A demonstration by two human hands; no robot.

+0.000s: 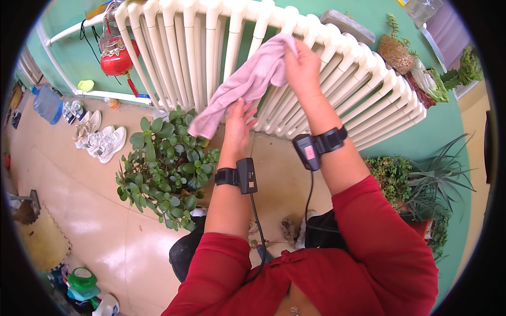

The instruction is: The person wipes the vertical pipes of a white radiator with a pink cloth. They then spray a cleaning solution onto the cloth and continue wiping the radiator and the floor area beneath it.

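A pale pink cloth (249, 79) stretches diagonally in front of the white column radiator (193, 43). My right hand (305, 65) grips its upper right end, bunched between thumb and fingers. Under the cloth's lower edge is my left hand (239, 120), fingers apart; its fingertips are at the fabric, and any contact there is hard to make out. The cloth's free lower left end hangs just above a leafy potted plant (170, 166). Both wrists wear black strapped devices with cables.
A red lantern ornament (115, 59) hangs at the radiator's left end. A stone block (348, 25) and a cabbage (429, 81) lie along its top. Spiky potted plants (431, 181) stand right. Several shoes (104, 142) and a blue water bottle (47, 103) are on the floor at left.
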